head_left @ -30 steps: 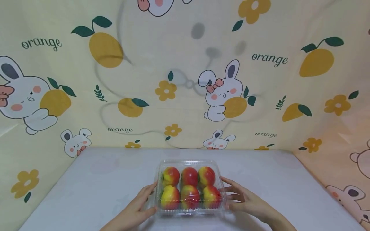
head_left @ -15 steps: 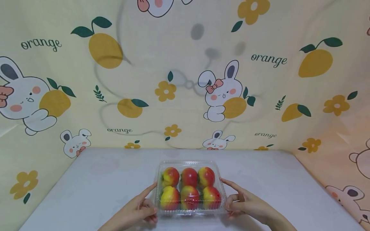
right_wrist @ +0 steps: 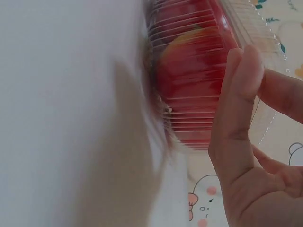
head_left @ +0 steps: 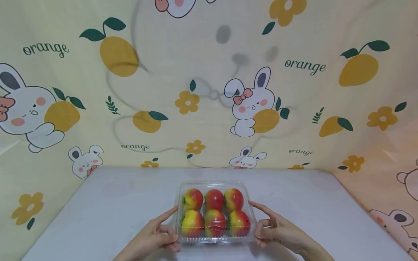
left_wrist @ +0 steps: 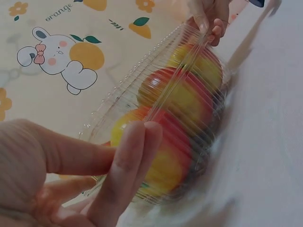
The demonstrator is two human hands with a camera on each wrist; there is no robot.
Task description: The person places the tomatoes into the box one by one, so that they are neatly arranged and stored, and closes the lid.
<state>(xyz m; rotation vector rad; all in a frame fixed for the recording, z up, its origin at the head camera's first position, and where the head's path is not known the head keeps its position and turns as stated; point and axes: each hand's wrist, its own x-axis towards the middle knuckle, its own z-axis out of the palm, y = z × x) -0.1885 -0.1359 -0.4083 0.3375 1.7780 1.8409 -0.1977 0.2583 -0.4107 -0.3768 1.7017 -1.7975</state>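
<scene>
A clear plastic clamshell box (head_left: 212,240) stands on the table with its lid down, holding several red-and-yellow fruits (head_left: 214,200) in two rows. At its front left corner, my left hand (head_left: 153,233) pinches the rim between thumb and curled fingers, the index finger stretched along the side. My right hand (head_left: 282,230) mirrors this at the front right corner. Up close in the left wrist view, the left hand's fingertips (left_wrist: 137,142) lie against the ribbed box wall. The right wrist view has the right hand's fingertips (right_wrist: 248,71) pinching at the rim seam.
The white table (head_left: 124,203) extends on both sides of the box and behind it. A cream cloth (head_left: 209,127) printed with rabbits, oranges and flowers hangs around the back and sides. Shadows of the hand and box fall on the table (right_wrist: 57,118) in the right wrist view.
Both hands' fingers, spread along the box sides a second ago, have curled in at the front corners, leaving the index fingers extended. The box has stayed in place.
</scene>
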